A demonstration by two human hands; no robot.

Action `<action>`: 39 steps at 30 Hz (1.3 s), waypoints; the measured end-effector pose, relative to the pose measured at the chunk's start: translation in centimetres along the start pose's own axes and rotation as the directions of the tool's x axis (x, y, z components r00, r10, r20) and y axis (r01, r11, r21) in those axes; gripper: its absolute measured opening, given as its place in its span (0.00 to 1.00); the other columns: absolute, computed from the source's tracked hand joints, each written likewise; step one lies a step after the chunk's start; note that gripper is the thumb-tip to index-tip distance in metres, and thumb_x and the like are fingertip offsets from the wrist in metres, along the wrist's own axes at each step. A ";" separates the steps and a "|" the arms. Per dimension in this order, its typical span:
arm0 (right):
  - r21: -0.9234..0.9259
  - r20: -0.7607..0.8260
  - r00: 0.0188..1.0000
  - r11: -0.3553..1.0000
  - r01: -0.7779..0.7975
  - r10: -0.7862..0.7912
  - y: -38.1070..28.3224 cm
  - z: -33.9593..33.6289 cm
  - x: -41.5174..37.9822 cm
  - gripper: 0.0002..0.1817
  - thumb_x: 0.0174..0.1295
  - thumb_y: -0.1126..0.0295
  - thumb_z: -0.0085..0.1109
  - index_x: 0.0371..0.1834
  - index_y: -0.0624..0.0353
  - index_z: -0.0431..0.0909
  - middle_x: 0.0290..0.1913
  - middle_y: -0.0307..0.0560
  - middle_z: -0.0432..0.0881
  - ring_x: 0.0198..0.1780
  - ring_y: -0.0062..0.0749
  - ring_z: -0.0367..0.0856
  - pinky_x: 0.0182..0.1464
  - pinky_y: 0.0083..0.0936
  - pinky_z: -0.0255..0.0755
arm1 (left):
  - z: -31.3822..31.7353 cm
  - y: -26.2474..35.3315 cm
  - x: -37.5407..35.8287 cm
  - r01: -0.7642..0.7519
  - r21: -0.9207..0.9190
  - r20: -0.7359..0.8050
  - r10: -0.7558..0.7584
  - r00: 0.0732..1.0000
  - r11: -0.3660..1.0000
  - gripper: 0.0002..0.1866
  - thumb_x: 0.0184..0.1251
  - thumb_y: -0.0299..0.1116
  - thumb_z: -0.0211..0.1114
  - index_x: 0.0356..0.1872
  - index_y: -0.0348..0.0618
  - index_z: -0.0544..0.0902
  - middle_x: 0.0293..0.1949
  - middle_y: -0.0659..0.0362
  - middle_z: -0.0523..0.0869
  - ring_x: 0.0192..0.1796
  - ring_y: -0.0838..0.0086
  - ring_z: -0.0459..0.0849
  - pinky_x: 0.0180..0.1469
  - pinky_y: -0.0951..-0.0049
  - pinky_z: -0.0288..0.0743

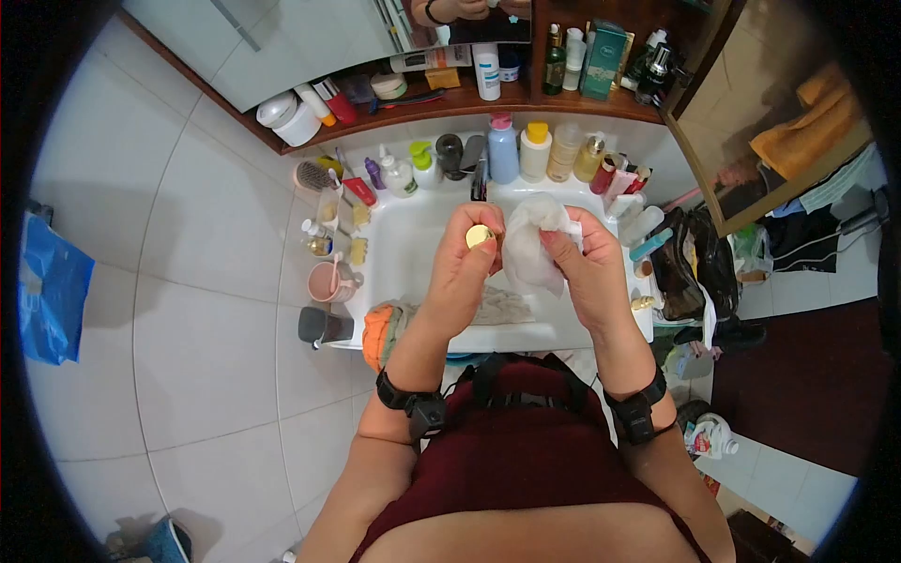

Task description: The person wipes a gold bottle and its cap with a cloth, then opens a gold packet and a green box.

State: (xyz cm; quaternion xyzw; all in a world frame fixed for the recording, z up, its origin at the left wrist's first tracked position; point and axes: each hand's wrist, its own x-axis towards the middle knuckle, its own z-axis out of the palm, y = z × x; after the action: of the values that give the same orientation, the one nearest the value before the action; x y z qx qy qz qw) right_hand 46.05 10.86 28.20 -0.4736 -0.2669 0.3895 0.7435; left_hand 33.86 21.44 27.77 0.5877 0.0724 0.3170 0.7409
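Above the sink, my left hand is closed around a small item with a shiny, round gold top; the fingers hide the rest of it. Close beside it, my right hand pinches a bunched white cloth that looks thin and soft. A small white piece shows by the right fingers, too covered to name. The two hands are a short way apart. Below them, a greyish cloth lies in the front of the basin, and an orange and grey cloth hangs at its front left.
Several bottles, including a blue one, line the sink's back edge. A pink mug and a dark grey container stand at left. An open mirrored cabinet door juts out at right, above a black bag.
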 end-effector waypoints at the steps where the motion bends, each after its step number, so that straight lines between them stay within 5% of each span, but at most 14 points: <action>1: 0.003 0.007 1.000 1.000 0.000 0.000 0.0 0.0 -0.1 0.13 0.62 0.72 0.57 0.49 0.63 0.73 0.42 0.40 0.80 0.41 0.19 0.77 0.44 0.18 0.73 | 0.0 0.0 0.1 -0.003 -0.026 0.006 0.003 1.000 1.000 0.09 0.63 0.28 0.46 0.44 0.43 0.66 0.40 0.61 0.66 0.34 0.82 0.64 0.36 0.82 0.63; 11: 0.042 -0.053 0.985 0.986 0.164 -0.162 -0.8 1.5 -0.2 0.17 0.63 0.75 0.53 0.56 0.61 0.70 0.48 0.42 0.77 0.45 0.18 0.75 0.46 0.15 0.71 | 0.7 -0.1 0.3 0.030 0.107 -0.023 -0.028 0.999 0.994 0.10 0.62 0.26 0.45 0.45 0.43 0.65 0.39 0.64 0.66 0.33 0.84 0.64 0.35 0.82 0.63; 14: -0.211 -0.004 0.995 0.973 0.099 -0.102 -0.5 0.1 -0.3 0.19 0.63 0.78 0.50 0.58 0.58 0.69 0.49 0.40 0.75 0.47 0.18 0.73 0.45 0.14 0.70 | 0.6 -0.4 0.5 0.030 0.022 -0.006 -0.030 1.000 0.999 0.10 0.61 0.24 0.45 0.44 0.43 0.65 0.39 0.64 0.66 0.33 0.85 0.63 0.35 0.83 0.62; 17: -0.370 0.144 0.951 0.876 0.309 -0.275 0.0 -0.2 0.0 0.19 0.62 0.80 0.51 0.57 0.57 0.70 0.49 0.38 0.74 0.45 0.16 0.72 0.42 0.13 0.69 | 0.7 -0.4 0.6 0.068 -0.004 -0.016 -0.068 0.998 0.998 0.11 0.61 0.23 0.45 0.44 0.43 0.65 0.37 0.64 0.66 0.33 0.86 0.63 0.34 0.84 0.62; 24: -0.336 0.083 0.977 0.917 0.213 -0.196 -0.4 0.3 -0.2 0.17 0.62 0.77 0.52 0.56 0.58 0.72 0.48 0.38 0.75 0.42 0.14 0.72 0.42 0.12 0.69 | 0.7 -1.0 0.8 0.023 0.171 -0.025 -0.019 1.000 0.985 0.11 0.60 0.22 0.46 0.44 0.43 0.65 0.34 0.66 0.66 0.32 0.86 0.62 0.34 0.85 0.61; 30: -0.322 0.066 0.965 0.910 0.263 -0.255 -0.8 0.6 -0.2 0.17 0.64 0.76 0.51 0.57 0.60 0.71 0.49 0.40 0.76 0.46 0.17 0.72 0.46 0.14 0.69 | 1.4 -0.6 1.0 0.044 -0.027 -0.069 -0.046 0.997 0.999 0.11 0.61 0.22 0.46 0.44 0.42 0.64 0.34 0.66 0.66 0.33 0.87 0.62 0.33 0.85 0.61; 39: -0.247 -0.033 0.945 0.919 0.307 -0.324 -1.4 1.3 -0.3 0.17 0.66 0.74 0.48 0.58 0.62 0.70 0.52 0.43 0.76 0.51 0.22 0.72 0.53 0.20 0.67 | 0.1 -2.1 1.4 0.049 0.043 -0.004 -0.049 0.999 0.998 0.17 0.58 0.19 0.48 0.50 0.40 0.64 0.40 0.61 0.67 0.37 0.80 0.68 0.40 0.80 0.66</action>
State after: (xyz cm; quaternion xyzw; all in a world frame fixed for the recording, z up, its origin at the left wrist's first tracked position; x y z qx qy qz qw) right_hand 45.33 10.95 30.01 -0.5241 -0.3572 0.2123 0.7434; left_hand 35.77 21.92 26.24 0.6010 0.0946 0.2981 0.7355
